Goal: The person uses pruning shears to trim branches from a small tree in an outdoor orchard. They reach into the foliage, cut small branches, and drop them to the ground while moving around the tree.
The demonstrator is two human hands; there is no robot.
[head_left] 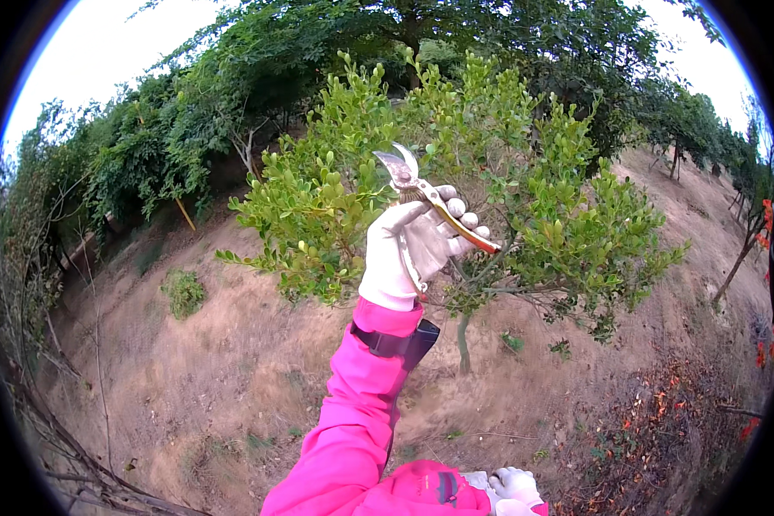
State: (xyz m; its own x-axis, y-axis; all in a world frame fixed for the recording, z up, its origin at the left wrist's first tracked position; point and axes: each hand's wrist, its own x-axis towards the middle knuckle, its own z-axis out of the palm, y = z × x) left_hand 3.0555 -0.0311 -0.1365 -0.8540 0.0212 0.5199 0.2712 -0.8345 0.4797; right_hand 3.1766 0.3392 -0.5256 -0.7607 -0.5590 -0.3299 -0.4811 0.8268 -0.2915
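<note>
My left hand curls around the shears; they slant across it, blades up and left, orange handle down and right; it is nearer the green bush; my right hand is low, and I can't tell its grip; two hands, two blades, one bush.

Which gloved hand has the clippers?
The left hand, raised, holding open-bladed pruning shears; the right hand is low, near the picture's bottom edge.

Left hand raised, fingers curled
</note>
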